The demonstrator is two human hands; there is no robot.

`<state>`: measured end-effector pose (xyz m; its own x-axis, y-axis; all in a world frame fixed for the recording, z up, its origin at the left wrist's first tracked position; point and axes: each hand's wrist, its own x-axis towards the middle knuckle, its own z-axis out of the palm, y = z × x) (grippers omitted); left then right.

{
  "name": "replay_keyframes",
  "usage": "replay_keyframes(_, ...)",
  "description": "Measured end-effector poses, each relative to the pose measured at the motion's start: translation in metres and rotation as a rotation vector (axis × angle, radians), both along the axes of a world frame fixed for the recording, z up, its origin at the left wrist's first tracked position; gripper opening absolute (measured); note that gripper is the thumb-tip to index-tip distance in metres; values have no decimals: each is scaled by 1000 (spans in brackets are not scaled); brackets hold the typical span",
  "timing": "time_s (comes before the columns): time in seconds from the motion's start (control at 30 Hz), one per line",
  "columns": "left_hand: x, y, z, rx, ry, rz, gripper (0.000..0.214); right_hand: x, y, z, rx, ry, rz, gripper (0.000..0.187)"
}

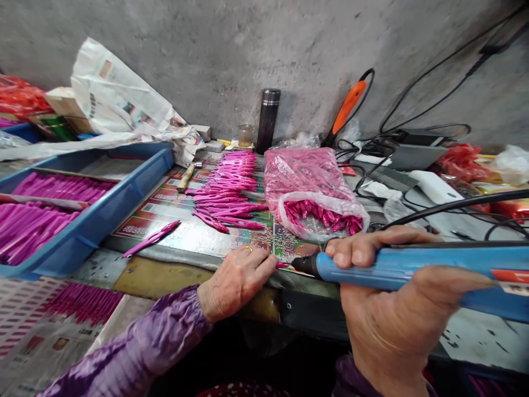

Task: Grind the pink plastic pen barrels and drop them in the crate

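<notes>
My left hand rests at the table's front edge, fingers pinched over a slim magenta piece that looks like tweezers. Only the piece's tip shows past the fingers. In my right hand lies a blue electric screwdriver, held level with its black nose pointing left, close to that tip. Behind my hands, a row of similar magenta pieces lies stacked on the printed metal sheet. One single piece lies apart to the left. Tiny metal parts are scattered near the screwdriver's nose.
A plastic bag of magenta parts lies behind my hands. At left stands a blue tray with more pieces. A black flask and an orange-handled tool stand against the wall. Black cables tangle at right.
</notes>
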<state>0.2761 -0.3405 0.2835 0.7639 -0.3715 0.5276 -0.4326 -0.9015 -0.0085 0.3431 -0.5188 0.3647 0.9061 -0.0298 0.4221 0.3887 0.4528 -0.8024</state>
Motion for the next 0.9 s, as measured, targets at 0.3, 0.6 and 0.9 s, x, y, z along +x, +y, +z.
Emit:
replay_keyframes(0.3,-3,1,0,-15,-62,-8,24,-3,0,3,56,36,11,60)
replay_keyframes(0.6,-2,0,1,-11,-49,6,25,-1,1,5,19,-6,1,63)
replay_keyframes(0.9,2,-3,-2,-15,-48,20,23,-2,2,2,18,8,19,63)
